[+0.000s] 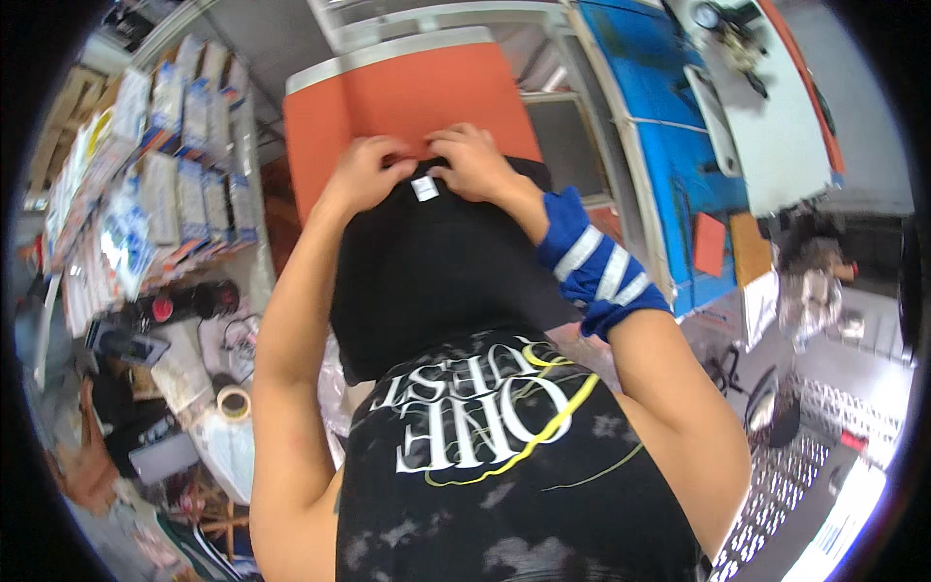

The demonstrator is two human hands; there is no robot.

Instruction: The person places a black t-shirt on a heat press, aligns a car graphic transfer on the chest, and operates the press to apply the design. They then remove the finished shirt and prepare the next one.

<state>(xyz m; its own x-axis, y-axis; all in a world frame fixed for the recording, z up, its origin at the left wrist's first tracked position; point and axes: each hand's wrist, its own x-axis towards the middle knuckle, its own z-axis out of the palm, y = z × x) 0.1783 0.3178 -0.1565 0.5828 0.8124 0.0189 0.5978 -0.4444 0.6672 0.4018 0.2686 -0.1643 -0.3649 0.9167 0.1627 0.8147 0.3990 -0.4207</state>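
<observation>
A black shirt [432,262] with a white label [425,188] at its neckline lies over the near part of an orange board [427,97]. My left hand [371,173] pinches the neckline on the left of the label, its fingertips slightly blurred. On the other side of the label, my right hand [472,165] has its fingers curled onto the same edge. Both hands are close together, with the board's bare orange part beyond them. The shirt's lower end hangs near my body, partly hidden behind my own top.
Shelves stacked with boxes [179,199] stand at the left. Below them are a roll of tape [233,403] and a phone-like dark device [126,342] on a cluttered surface. A long blue table [669,184] runs along the right, with an orange piece [709,242] on it.
</observation>
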